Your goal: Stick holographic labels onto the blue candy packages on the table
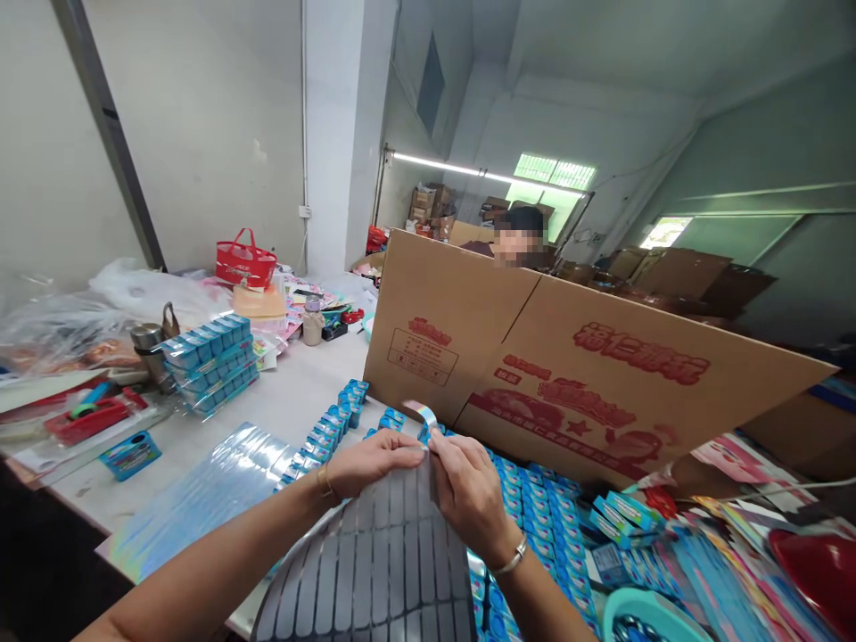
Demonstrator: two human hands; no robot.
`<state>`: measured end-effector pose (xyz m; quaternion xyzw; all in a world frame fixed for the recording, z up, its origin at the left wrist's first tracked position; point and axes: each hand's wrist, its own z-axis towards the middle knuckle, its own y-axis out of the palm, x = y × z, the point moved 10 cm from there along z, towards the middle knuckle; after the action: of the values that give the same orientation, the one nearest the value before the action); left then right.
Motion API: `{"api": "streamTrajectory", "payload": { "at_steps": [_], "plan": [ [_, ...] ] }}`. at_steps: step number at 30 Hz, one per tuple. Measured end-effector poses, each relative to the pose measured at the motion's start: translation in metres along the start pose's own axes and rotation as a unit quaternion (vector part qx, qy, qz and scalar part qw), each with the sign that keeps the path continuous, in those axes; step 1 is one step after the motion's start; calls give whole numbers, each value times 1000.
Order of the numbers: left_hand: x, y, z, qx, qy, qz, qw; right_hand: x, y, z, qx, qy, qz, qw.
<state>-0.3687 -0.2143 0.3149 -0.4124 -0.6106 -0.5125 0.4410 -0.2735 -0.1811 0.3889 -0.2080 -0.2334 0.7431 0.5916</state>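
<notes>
My left hand (pixel 375 462) pinches the top edge of a grey sheet of stickers (pixel 374 562), marked off into rows of narrow rectangles. The sheet hangs down in front of me and bows slightly. Close beside it, my right hand (pixel 472 495) is closed at the same edge, and a thin shiny strip (pixel 423 411) curls up from its fingertips. Whether the strip is still joined to the sheet I cannot tell. Behind and right of the hands stand rows of small blue boxes (pixel 548 517), partly hidden by the sheet and arms.
A large cardboard carton (pixel 468 330) stands upright beyond the boxes, a person behind it. To the left lie shiny sheets (pixel 207 499), wrapped stacks of blue boxes (pixel 210 361) and a red tape dispenser (pixel 90 417). A turquoise basin (pixel 612 615) is at lower right.
</notes>
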Motion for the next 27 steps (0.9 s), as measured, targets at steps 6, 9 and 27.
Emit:
{"api": "streamTrajectory", "payload": {
  "at_steps": [6,9,27],
  "plan": [
    [-11,0,6,22,-33,-73,997,-6,-7,-15,8,-83,-29,996],
    [-18,-4,11,42,-47,-90,994,-6,-13,-15,18,-88,-42,995],
    [6,17,19,-41,-18,-29,999,20,-17,5,-19,64,41,997]
  ]
}}
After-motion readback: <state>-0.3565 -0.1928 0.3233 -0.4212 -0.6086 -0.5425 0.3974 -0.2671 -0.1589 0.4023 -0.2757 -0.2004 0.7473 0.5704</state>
